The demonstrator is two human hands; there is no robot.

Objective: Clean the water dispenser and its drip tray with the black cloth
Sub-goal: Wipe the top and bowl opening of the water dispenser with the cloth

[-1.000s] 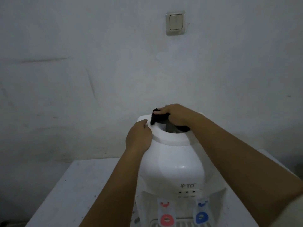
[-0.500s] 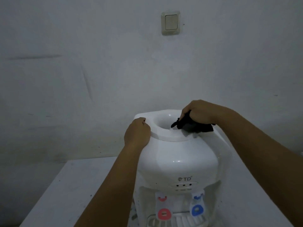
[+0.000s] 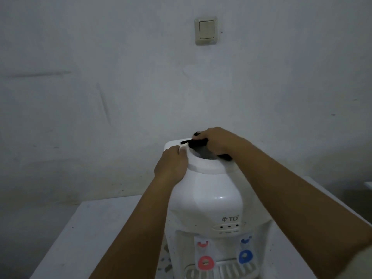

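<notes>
Black cloth (image 3: 198, 142) bunched in my right hand (image 3: 216, 140) at dispenser (image 3: 207, 190) rim, left hand (image 3: 171, 163) bracing its top; risk: hard wiping tips unit off table (image 3: 84, 234).

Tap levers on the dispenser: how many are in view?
2: the red tap lever at lower front left, the blue tap lever at lower front right. None looks hidden.

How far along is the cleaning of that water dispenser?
Nothing looks finished yet. In hand: the right hand presses the black cloth on the back rim of the water dispenser's top opening, while the left hand rests on the top's left side. Left: dark specks show on the lower left side, and the drip tray is untouched.
</notes>
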